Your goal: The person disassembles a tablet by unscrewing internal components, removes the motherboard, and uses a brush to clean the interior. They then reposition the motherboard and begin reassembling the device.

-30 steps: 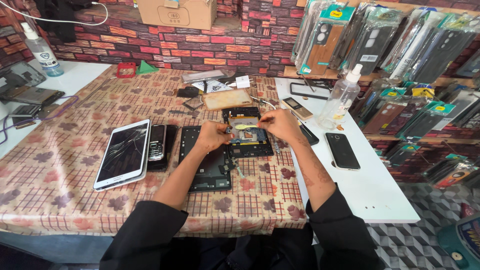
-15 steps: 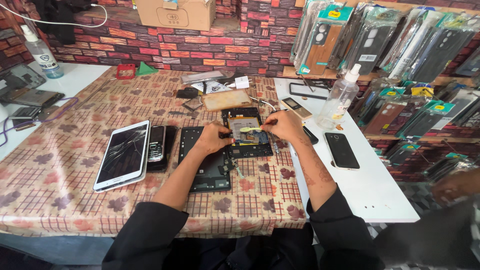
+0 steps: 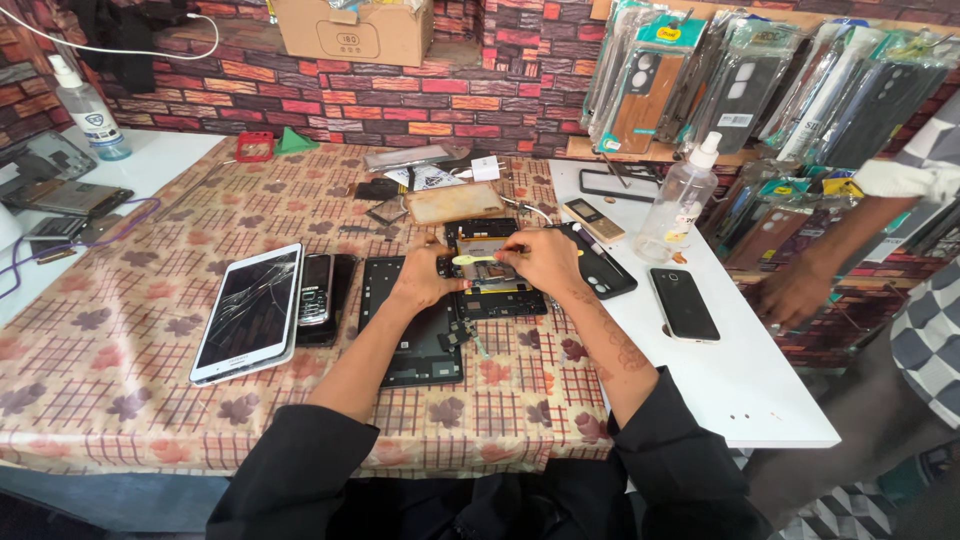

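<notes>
Right hand (image 3: 540, 262) grips yellow-green pry tool (image 3: 472, 259), tip on opened tablet (image 3: 490, 275) mid-bench. Left hand (image 3: 425, 282) presses tablet edge, fingers curled. Prying step; next needs steady leverage.

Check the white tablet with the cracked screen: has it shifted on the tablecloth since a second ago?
No. The white tablet lies in the same spot, its right edge against the dark keypad phone, left of the left hand.

tablet (image 3: 248, 313) left of frame (image 3: 412, 320)
</notes>
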